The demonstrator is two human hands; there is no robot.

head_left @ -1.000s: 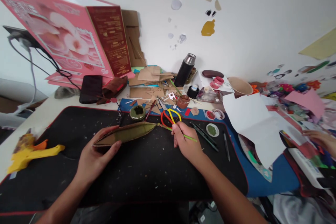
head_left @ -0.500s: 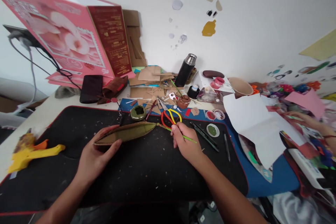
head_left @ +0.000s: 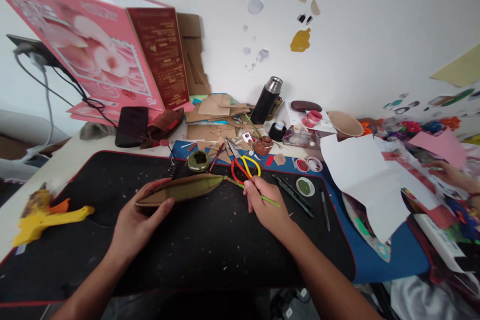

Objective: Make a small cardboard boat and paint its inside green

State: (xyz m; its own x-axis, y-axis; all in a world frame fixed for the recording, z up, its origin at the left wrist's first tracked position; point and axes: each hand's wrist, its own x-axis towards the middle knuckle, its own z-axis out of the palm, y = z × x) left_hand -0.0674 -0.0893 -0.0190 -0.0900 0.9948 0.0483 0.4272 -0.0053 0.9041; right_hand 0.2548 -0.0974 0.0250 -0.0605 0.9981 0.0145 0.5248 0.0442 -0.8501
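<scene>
My left hand [head_left: 144, 220] is closed around the left end of a long, leaf-shaped cardboard piece [head_left: 187, 188] painted olive green. Between the thumb and fingers of my right hand [head_left: 266, 200] is a thin paintbrush [head_left: 269, 201] with a bright green handle. Its tip meets the pointed right end of the cardboard piece. Just behind lie scissors [head_left: 245, 166] with red and yellow handles, blades pointing away. An open jar of olive-green paint [head_left: 198, 161] stands beyond the cardboard piece.
A yellow glue gun [head_left: 52, 217] lies on the black mat [head_left: 210, 255] at left. Pens [head_left: 292, 195] and a green paint lid [head_left: 305, 186] are right of my hand. Behind stand a black thermos [head_left: 267, 100] and cardboard scraps [head_left: 213, 130]. Another person's hand [head_left: 446, 175] is at far right.
My hands, the cardboard piece and the brush keep almost the same places. The other person's hand at far right has shifted slightly right. The view has moved a little.
</scene>
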